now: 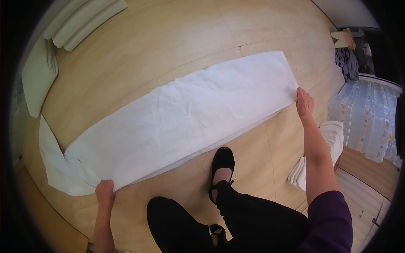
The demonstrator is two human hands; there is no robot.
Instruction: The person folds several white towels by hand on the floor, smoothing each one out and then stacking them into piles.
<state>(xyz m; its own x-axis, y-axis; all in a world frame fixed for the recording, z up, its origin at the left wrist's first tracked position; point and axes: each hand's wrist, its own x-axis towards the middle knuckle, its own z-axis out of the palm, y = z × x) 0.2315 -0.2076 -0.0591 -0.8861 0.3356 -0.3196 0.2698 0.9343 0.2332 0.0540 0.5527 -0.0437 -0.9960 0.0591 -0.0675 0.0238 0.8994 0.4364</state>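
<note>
A long white cloth, perhaps a towel or blanket (190,110), lies in a folded strip across the wood-look floor in front of my feet. My left hand (105,189) grips its near edge close to the left end. Beyond that hand a loose flap (52,158) of the white cloth is turned back at an angle. At the other end, my right hand (305,100) pinches the near right corner between thumb and fingers. Wrinkles run over the middle of the cloth, and a lower layer shows along its near edge.
Folded white cloths (91,22) lie at the upper left, another (39,76) below them. Stacked white cloths (332,136) stand at the right, near plastic-wrapped clear bottles or packs (364,117). Wooden cabinet panels (364,193) are at the lower right. My black shoe (223,161) is close to the cloth.
</note>
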